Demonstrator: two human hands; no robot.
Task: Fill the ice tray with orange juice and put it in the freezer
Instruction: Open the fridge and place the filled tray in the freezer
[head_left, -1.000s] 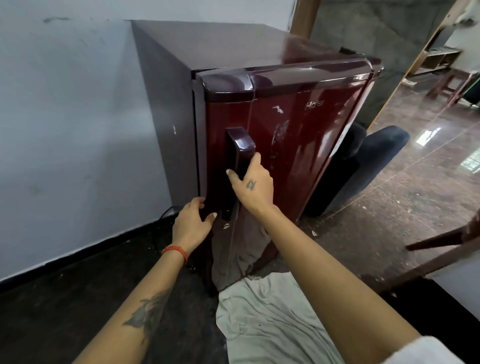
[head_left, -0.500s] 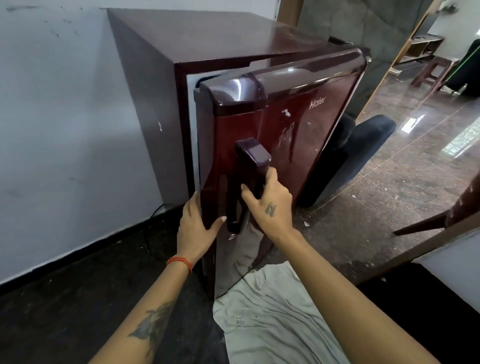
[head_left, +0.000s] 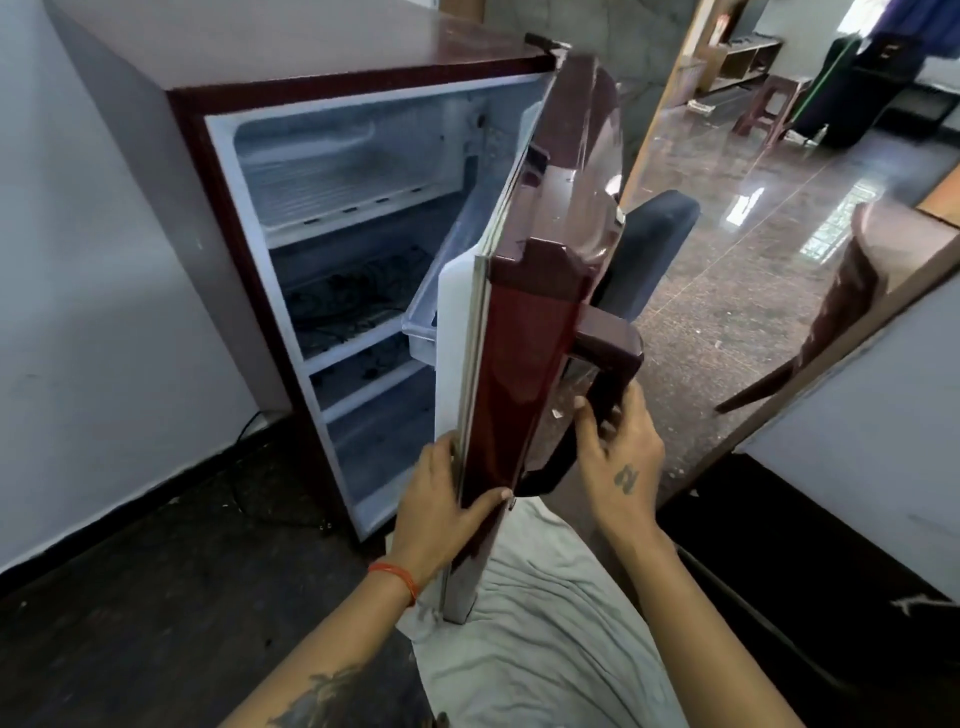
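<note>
- A room with a pale painted wall (head_left: 93, 270) on the left and a dark floor (head_left: 156, 597) beneath it; off to the right the ground turns to polished, speckled stone (head_left: 753, 291) that catches the window light.
- Against the wall stands a small maroon fridge (head_left: 322, 57), its door (head_left: 524, 364) swung well out toward us on hinges at the far right corner, so we look at it almost edge-on.
- Inside, the freezer compartment (head_left: 343, 171) sits at the top, frosted white, with white shelves (head_left: 358, 343) stepping down below it. A clear bin (head_left: 421, 327) hangs on the inner face of the door.
- The left hand (head_left: 441, 514) clasps the free edge of the door low down: thumb lying across the glossy front, fingers wrapped round behind the white gasket side.
- The right hand (head_left: 623, 457) is at the door handle (head_left: 608, 358), thumb and fingers curled about its lower part.
- An orange thread band (head_left: 397, 574) circles the left wrist; there are tattoos on that forearm and on the back of the right hand.
- The ice tray is nowhere in what I can see, neither in the hands nor in the freezer compartment.
- A pale grey cloth (head_left: 540, 634) shows below the door, between the two arms.
- Behind the door a dark padded seat (head_left: 649, 249) pokes out; a dark wooden chair (head_left: 852, 306) leans in from the right, and further back stand a wooden stool (head_left: 774, 109) and a low shelf (head_left: 743, 57).
</note>
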